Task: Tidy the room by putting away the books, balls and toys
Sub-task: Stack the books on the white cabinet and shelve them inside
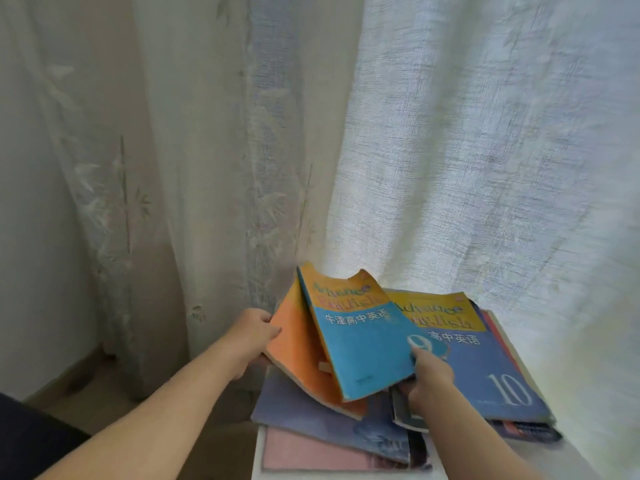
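**A:** Where are your hands right now?

**B:** Your left hand [254, 336] is at the left edge of the orange book [298, 355], fingers curled around that edge and gripping it. Your right hand [431, 379] is clamped on the lower right corner of the blue-and-yellow book [363, 344], thumb on the cover by the printed 9, remaining fingers underneath and hidden.

**A:** And how do those two books sit?

**B:** Both tilted, lifted off the pile. The blue-and-yellow one overlaps the orange one and leans to the right over it. Its top edge is bent and wavy.

**A:** What's below them?

**B:** A spread of more books on a white surface [258, 455]. To the right, a blue book marked 10 [491, 368] lies flat on top of a stack [526, 429], its yellow band touching the held book's right side. Under your hands, a purple-blue book [311, 417] lies flat, and beneath it a pink one [311, 457], nearest you.

**A:** Background?

**B:** Sheer white curtain [485, 150] hangs right behind the pile; a panel with a bamboo pattern [114, 188] hangs to the left. Picture is slightly blurred.
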Tool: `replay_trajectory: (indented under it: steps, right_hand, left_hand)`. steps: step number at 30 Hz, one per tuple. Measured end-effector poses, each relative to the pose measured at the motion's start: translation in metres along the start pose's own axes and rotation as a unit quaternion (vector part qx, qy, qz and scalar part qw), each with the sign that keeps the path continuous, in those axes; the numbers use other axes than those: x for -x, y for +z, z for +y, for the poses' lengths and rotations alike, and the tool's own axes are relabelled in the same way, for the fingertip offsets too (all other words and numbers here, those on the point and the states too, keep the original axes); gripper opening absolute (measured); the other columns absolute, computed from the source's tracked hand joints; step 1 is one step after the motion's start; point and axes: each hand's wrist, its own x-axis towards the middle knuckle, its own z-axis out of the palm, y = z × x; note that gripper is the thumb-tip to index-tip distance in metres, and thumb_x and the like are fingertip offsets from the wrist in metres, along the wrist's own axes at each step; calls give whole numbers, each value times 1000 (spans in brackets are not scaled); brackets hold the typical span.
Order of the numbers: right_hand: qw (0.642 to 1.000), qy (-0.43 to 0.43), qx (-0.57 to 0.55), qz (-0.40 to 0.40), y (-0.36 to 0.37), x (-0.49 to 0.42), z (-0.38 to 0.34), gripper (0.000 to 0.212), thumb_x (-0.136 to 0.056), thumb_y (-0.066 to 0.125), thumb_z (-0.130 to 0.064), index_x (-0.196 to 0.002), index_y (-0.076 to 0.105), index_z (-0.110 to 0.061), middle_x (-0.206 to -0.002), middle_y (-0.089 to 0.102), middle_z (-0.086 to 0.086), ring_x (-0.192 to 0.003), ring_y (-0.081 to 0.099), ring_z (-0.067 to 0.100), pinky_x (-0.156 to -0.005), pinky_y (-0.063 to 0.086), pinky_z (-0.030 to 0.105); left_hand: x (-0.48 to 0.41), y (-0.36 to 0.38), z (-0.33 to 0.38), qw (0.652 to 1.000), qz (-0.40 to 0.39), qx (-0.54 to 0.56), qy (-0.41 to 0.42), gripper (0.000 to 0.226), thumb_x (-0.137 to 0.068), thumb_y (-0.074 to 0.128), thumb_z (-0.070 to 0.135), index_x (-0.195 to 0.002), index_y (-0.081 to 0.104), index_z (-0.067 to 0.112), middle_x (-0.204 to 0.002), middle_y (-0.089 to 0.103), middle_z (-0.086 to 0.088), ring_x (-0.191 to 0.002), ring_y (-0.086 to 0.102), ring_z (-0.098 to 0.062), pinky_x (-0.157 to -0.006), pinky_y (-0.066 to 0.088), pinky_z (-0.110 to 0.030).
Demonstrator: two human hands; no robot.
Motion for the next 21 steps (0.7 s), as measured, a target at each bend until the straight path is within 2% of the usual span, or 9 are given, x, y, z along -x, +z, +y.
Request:
replay_trajectory:
  steps: [3,6,7,9,12,14,17,19,21]
  right_hand:
    - [1000,6,-3,-24,-1,0,1,39,-91,55,-2,-129,46,0,-119,59,26,-105,60,42,-88,48,58]
    - [1000,-6,14,-16,-2,-2,3,31,-91,55,-3,-121,50,-1,-113,61,24,-100,62,41,-86,50,56]
    - [1000,-11,13,-20,-2,-3,4,27,-90,56,-2,-116,50,-3,-110,62,23,-96,62,40,-85,51,54]
    - [1000,-16,12,-25,-4,-4,6,23,-89,57,-2,-110,49,-5,-102,61,21,-87,61,37,-83,51,53]
    - [999,-11,17,-36,-5,-6,6,21,-90,57,-3,-109,50,-2,-90,62,20,-75,61,35,-79,52,52]
    - [999,-7,12,-48,-4,-3,6,21,-89,58,-2,-108,50,0,-85,62,20,-69,61,33,-70,54,48]
    - [998,-8,-1,-61,-2,-1,4,19,-89,58,-2,-107,50,0,-86,62,20,-70,61,33,-68,53,47]
    - [998,-9,-14,-57,-2,-2,4,21,-91,55,-5,-110,49,1,-92,62,21,-75,62,35,-75,53,52]
    - [997,-24,-16,-71,-5,-3,7,27,-94,49,-5,-120,49,4,-92,60,19,-78,60,33,-80,53,50]
  left_hand:
    - [-5,-25,9,987,130,73,61,26,-88,55,1,-66,62,13,-64,57,-8,-58,50,-20,-54,34,-25]
    - [1,-45,18,951,202,217,82,10,-90,56,3,-88,65,3,-71,59,-5,-63,53,-15,-57,40,-25]
    - [7,-47,21,941,215,241,98,12,-90,56,4,-97,65,2,-76,61,-6,-66,54,-14,-61,43,-25]
    - [25,-46,28,930,237,226,167,14,-92,55,7,-103,65,7,-84,63,-4,-71,57,-11,-66,45,-26]
    - [53,-46,38,907,280,105,296,12,-95,52,16,-104,60,19,-88,61,10,-79,56,-2,-71,41,-18]
    - [59,-46,41,899,248,88,349,12,-95,52,16,-98,59,25,-90,62,14,-81,59,2,-70,44,-14]
    - [45,-37,36,931,131,65,335,30,-88,58,-1,-92,56,29,-80,69,12,-76,62,11,-68,46,-5]
    - [34,-27,27,953,33,-34,298,31,-86,61,-4,-85,57,27,-75,70,13,-72,62,10,-68,47,-7]
    - [19,-18,13,938,-37,-202,278,31,-87,62,3,-78,60,33,-79,69,10,-78,63,-1,-75,49,-19]
